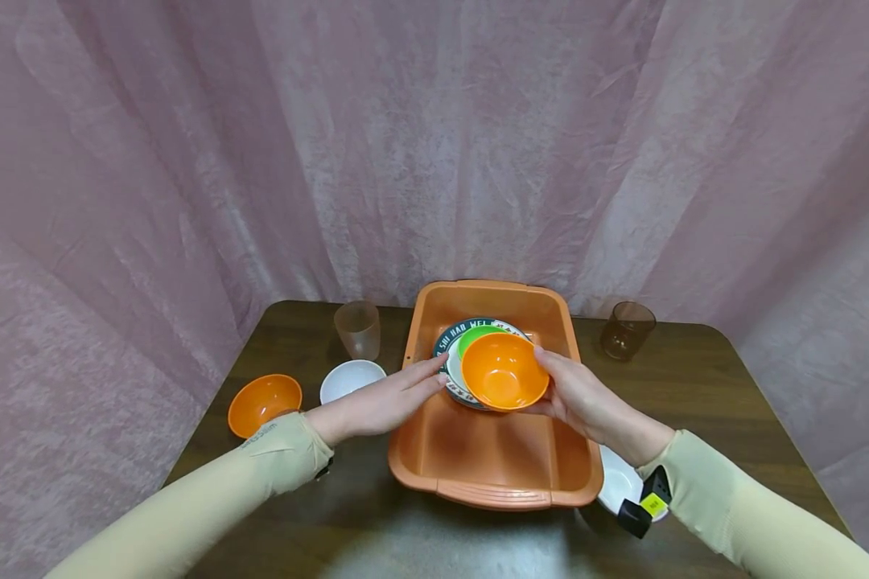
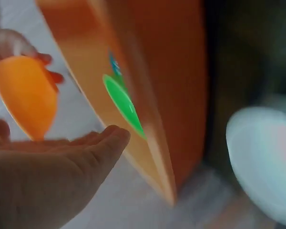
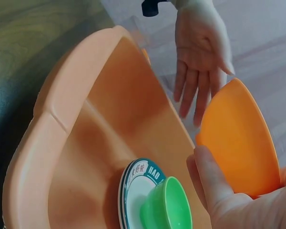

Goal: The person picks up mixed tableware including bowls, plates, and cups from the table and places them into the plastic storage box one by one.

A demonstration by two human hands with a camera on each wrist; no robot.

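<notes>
My right hand [image 1: 586, 398] grips an orange bowl [image 1: 504, 372] by its right side, above the orange basin [image 1: 503, 494]. In the right wrist view the same bowl [image 3: 238, 138] is tilted, with fingers beneath it and the thumb at its side. My left hand [image 1: 384, 402] reaches over the basin's left edge, its fingers straight and holding nothing, a little left of the bowl. Below, in the basin, a green bowl [image 3: 174, 205] sits on a patterned plate [image 3: 138, 183]. The left wrist view shows my left palm [image 2: 62, 176] facing up near the held bowl [image 2: 28, 93].
Left of the basin stand another orange bowl [image 1: 264, 404], a white bowl [image 1: 351, 379] and a clear cup [image 1: 358, 330]. To the right are a brown glass [image 1: 626, 330] and a white dish [image 1: 619, 480], partly under my right wrist. A pink curtain [image 1: 463, 145] hangs behind the table.
</notes>
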